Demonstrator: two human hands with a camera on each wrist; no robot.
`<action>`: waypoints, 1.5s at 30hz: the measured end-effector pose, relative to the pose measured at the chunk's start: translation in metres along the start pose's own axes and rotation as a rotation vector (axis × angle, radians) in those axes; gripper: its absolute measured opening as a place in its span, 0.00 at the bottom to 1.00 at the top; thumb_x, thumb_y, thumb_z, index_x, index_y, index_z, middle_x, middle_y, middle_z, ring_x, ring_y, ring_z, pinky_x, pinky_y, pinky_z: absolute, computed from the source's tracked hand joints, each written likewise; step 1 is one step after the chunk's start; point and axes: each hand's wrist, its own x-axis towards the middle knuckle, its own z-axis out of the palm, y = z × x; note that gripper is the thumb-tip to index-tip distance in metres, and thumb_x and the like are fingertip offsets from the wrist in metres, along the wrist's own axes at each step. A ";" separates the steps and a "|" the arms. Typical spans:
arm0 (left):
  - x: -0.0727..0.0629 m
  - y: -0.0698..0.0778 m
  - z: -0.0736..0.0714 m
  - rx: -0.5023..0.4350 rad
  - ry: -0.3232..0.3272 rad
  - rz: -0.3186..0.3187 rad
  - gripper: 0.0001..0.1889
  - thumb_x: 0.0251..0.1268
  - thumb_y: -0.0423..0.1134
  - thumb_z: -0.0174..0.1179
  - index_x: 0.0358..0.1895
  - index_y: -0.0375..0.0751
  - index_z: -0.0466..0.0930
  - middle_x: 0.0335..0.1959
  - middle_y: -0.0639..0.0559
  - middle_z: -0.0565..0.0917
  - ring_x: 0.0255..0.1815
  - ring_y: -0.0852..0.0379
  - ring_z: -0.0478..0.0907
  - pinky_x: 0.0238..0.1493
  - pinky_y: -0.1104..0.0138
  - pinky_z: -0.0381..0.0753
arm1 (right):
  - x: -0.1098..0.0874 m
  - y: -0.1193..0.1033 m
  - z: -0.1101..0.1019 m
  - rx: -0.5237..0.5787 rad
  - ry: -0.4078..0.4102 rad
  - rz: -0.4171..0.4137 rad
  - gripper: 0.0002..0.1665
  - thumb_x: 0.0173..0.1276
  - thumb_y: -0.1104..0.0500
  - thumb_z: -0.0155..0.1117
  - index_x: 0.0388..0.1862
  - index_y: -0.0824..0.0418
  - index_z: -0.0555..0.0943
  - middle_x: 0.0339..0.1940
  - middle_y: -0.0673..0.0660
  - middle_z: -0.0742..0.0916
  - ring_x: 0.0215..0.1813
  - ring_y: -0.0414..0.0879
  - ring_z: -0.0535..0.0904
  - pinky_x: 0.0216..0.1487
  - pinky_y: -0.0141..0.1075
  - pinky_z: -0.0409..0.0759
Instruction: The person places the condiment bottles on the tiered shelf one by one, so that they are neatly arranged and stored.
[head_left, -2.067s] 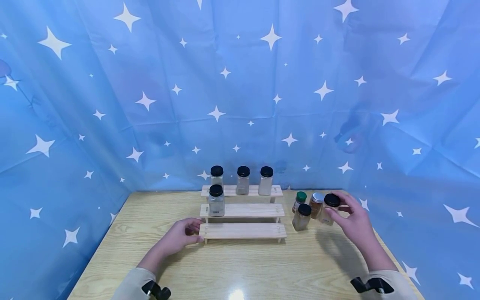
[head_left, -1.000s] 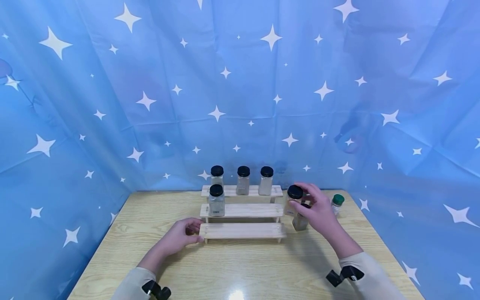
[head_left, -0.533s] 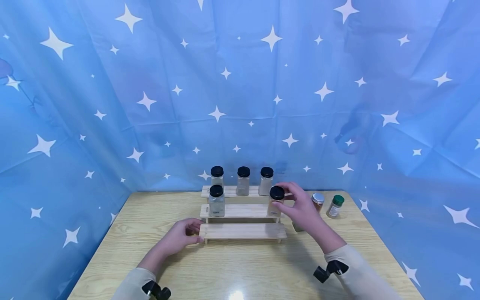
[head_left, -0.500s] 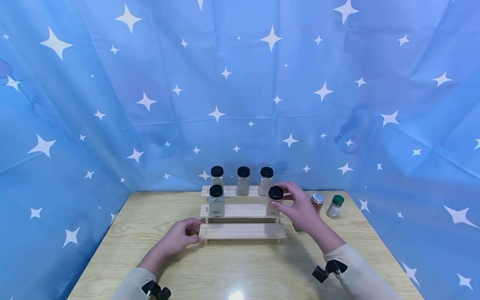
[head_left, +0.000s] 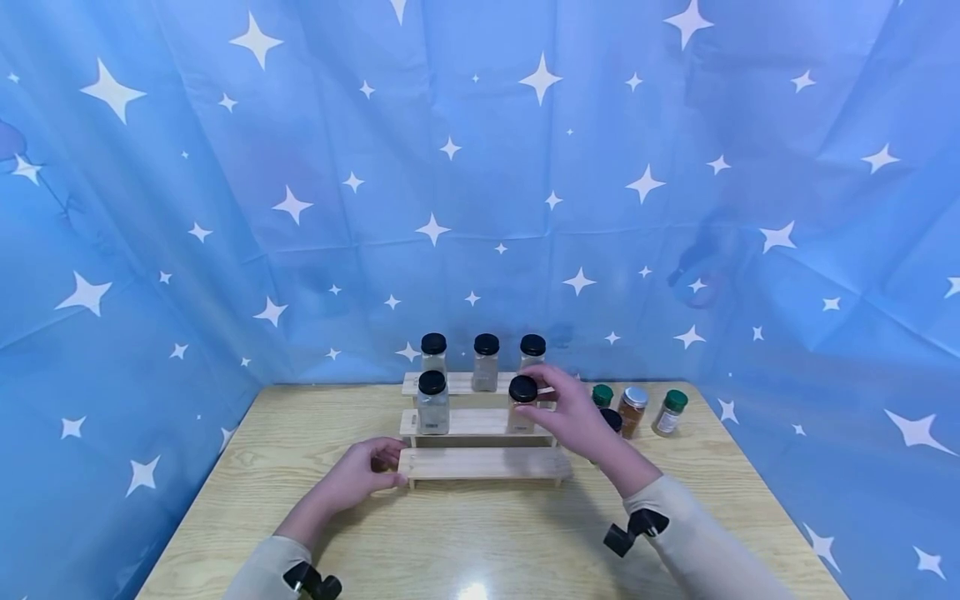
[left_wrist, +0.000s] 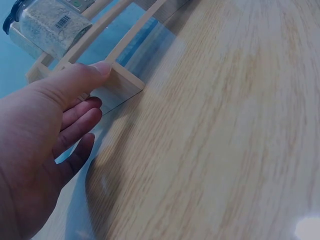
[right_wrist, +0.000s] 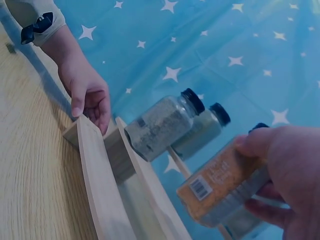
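My right hand (head_left: 573, 412) grips a spice jar (head_left: 522, 408) with a black lid and orange-tan contents above the middle tier of a wooden tiered rack (head_left: 483, 462). In the right wrist view, thumb and fingers hold this jar (right_wrist: 215, 187) by its sides, its barcode label showing. Whether its base touches the tier cannot be told. My left hand (head_left: 360, 475) holds the left end of the lowest tier, thumb on the edge, as the left wrist view shows at the rack (left_wrist: 125, 80). A black-lidded jar (head_left: 432, 408) stands at the middle tier's left.
Along the top tier stand black-lidded jars, one in the middle (head_left: 486, 367). Right of the rack, a silver-lidded jar (head_left: 633, 408), a green-lidded jar (head_left: 669, 414), another green lid (head_left: 602, 395) and a partly hidden black lid (head_left: 612, 418) sit on the table (head_left: 480, 542).
My right hand has taken the jar from the group on the right and carried it left, over the middle tier. One green-lidded jar came into view. The left hand stays put.
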 end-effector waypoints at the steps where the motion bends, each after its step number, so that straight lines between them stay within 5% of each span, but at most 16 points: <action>1: 0.000 0.000 0.000 0.000 -0.002 -0.001 0.32 0.64 0.44 0.82 0.68 0.38 0.83 0.51 0.56 0.90 0.53 0.55 0.86 0.59 0.58 0.84 | 0.001 0.000 0.002 0.000 -0.004 -0.002 0.31 0.72 0.59 0.82 0.71 0.52 0.82 0.63 0.53 0.86 0.63 0.56 0.85 0.63 0.50 0.88; 7: 0.000 0.000 0.000 -0.005 -0.009 -0.012 0.32 0.64 0.45 0.82 0.69 0.39 0.83 0.52 0.56 0.89 0.53 0.55 0.86 0.59 0.58 0.84 | 0.005 0.000 0.012 0.041 -0.023 0.025 0.32 0.72 0.60 0.82 0.72 0.52 0.81 0.63 0.54 0.86 0.64 0.57 0.85 0.66 0.58 0.85; 14: -0.001 0.001 0.000 -0.008 -0.008 -0.002 0.32 0.64 0.44 0.82 0.68 0.38 0.83 0.52 0.54 0.89 0.54 0.54 0.86 0.60 0.57 0.84 | 0.012 -0.002 0.022 0.033 -0.041 0.038 0.33 0.73 0.59 0.81 0.74 0.58 0.81 0.63 0.53 0.86 0.64 0.53 0.84 0.67 0.54 0.85; 45: -0.001 0.007 -0.001 0.008 -0.005 -0.012 0.31 0.65 0.43 0.82 0.68 0.38 0.83 0.51 0.54 0.89 0.54 0.53 0.85 0.61 0.50 0.83 | 0.034 0.004 0.049 0.069 -0.020 0.041 0.31 0.69 0.64 0.83 0.70 0.57 0.84 0.59 0.55 0.88 0.61 0.58 0.86 0.63 0.50 0.87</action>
